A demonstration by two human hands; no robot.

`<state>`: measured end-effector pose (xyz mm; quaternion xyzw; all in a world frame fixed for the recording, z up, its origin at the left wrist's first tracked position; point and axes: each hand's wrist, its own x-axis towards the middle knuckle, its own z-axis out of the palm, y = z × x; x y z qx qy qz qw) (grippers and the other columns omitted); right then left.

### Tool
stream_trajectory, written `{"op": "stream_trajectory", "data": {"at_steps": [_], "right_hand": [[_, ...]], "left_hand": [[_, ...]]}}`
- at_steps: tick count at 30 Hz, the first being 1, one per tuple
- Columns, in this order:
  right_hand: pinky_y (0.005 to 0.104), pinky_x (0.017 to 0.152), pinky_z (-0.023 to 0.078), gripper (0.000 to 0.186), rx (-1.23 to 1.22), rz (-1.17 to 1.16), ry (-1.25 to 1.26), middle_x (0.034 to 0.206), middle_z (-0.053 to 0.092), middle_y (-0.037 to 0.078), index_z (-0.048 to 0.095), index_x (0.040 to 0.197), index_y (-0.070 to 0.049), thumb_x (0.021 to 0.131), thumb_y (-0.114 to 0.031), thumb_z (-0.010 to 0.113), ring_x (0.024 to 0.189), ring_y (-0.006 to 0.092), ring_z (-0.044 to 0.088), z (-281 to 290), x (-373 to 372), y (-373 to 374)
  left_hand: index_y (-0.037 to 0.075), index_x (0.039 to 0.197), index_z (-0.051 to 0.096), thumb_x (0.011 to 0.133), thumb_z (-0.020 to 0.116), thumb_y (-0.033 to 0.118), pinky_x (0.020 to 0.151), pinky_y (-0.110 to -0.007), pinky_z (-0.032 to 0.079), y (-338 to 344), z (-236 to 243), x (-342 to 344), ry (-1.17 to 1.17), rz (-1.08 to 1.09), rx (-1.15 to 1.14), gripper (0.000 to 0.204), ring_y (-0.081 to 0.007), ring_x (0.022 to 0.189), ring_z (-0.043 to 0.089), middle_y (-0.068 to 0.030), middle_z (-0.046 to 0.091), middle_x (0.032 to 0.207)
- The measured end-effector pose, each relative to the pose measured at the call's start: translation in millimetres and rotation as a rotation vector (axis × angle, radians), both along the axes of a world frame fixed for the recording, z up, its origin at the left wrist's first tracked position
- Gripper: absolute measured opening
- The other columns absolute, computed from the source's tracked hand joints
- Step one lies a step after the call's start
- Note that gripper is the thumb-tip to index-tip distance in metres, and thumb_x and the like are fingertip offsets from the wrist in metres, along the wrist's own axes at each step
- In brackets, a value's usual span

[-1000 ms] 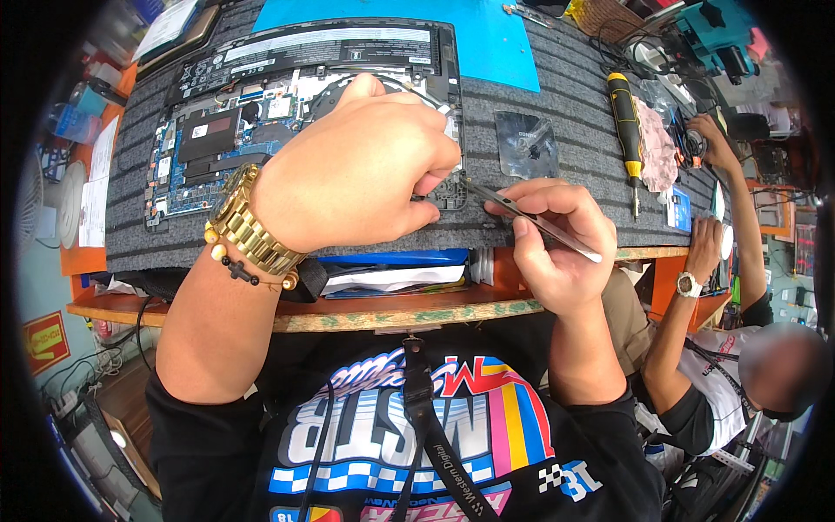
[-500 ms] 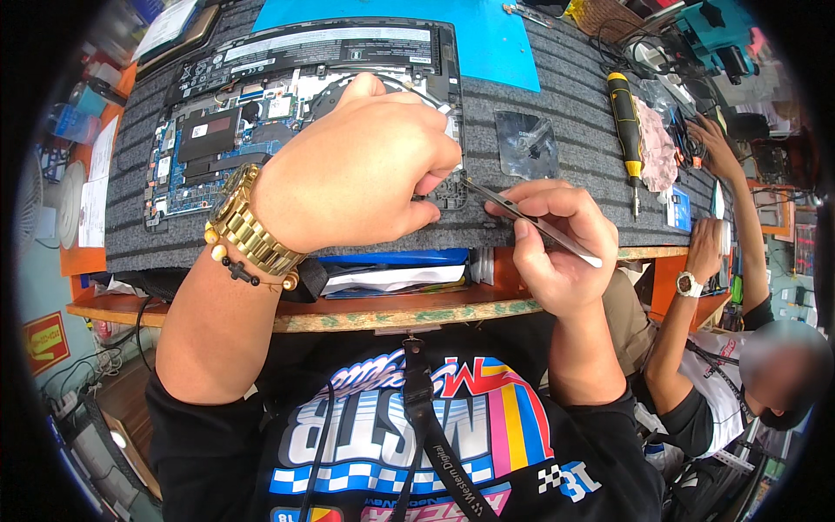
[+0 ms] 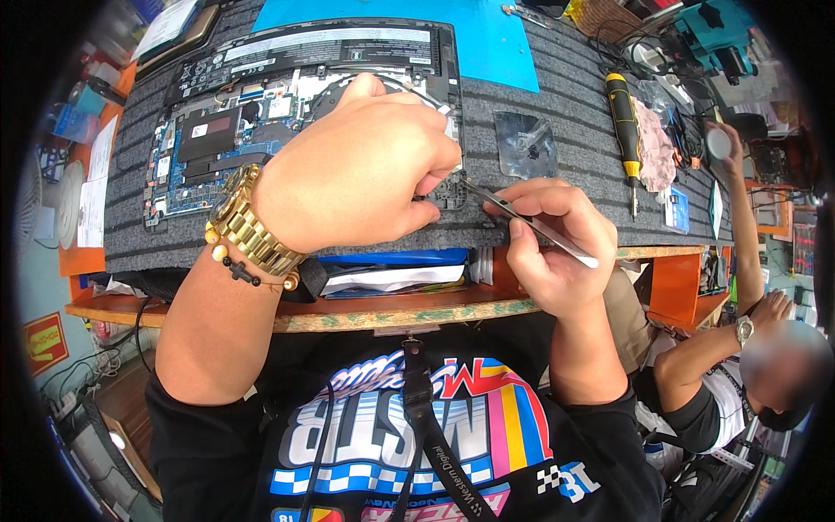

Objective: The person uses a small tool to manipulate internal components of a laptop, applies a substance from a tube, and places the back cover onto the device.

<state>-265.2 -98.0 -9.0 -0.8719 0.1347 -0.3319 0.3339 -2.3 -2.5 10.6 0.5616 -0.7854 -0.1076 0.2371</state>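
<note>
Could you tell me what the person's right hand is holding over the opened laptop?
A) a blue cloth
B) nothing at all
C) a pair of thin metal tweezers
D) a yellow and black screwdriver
C: the right hand pinches thin metal tweezers pointing toward the laptop; the yellow and black screwdriver lies untouched on the grey mat.

Changes since one second ago: slight only. Right hand (image 3: 557, 248), pinching the metal tweezers (image 3: 529, 220), has edged a little leftward along the near edge of the grey mat (image 3: 574, 139), tweezer tip drawn closer under the left hand (image 3: 357, 174). A neighbouring person's raised hand (image 3: 726, 143) at the worktop's far right corner sits marginally higher.
</note>
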Motion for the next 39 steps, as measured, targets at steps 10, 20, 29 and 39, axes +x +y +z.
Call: {"op": "stream_trajectory", "data": {"at_steps": [10, 20, 29, 39], "right_hand": [[0.0348, 0.081, 0.063, 0.021, -0.073, -0.009, -0.02, 0.103, 0.08, 0.023, 0.068, 0.103, 0.007, 0.084, 0.015, 0.07, 0.09, 0.025, 0.079, 2, 6, 1], [0.0351, 0.076, 0.063, 0.026, -0.076, -0.038, -0.061, 0.099, 0.079, 0.016, 0.071, 0.1, 0.002, 0.077, 0.012, 0.077, 0.084, 0.0283, 0.079, 2, 8, 1], [0.038, 0.089, 0.064, 0.02, 0.335, 0.0, -0.208, 0.109, 0.078, 0.02, 0.066, 0.111, 0.006, 0.093, 0.014, 0.067, 0.097, 0.0241, 0.078, 0, -4, 4], [0.0401, 0.104, 0.06, 0.02, 0.249, -0.196, -0.351, 0.122, 0.076, 0.024, 0.06, 0.12, 0.004, 0.102, 0.011, 0.064, 0.109, 0.0268, 0.077, -26, -38, -32]], "left_hand": [[0.014, 0.079, 0.06, 0.076, 0.093, 0.018, 0.092, -0.044, 0.039, 1, -2, 1, 0.01, -0.001, -0.007, 0.034, -0.0266, 0.095, 0.063, 0.0003, 0.06, 0.084], [0.014, 0.079, 0.06, 0.076, 0.093, 0.017, 0.092, -0.044, 0.039, 0, -2, 0, -0.003, -0.001, -0.026, 0.034, -0.0265, 0.095, 0.063, 0.0004, 0.059, 0.084], [0.014, 0.078, 0.059, 0.076, 0.093, 0.017, 0.091, -0.044, 0.038, 1, -2, 0, -0.003, 0.004, -0.012, 0.034, -0.0264, 0.094, 0.063, 0.0, 0.059, 0.083], [0.014, 0.077, 0.059, 0.077, 0.093, 0.018, 0.092, -0.044, 0.039, 1, -3, 0, -0.005, 0.002, -0.01, 0.035, -0.0266, 0.095, 0.063, 0.0001, 0.06, 0.083]]}}
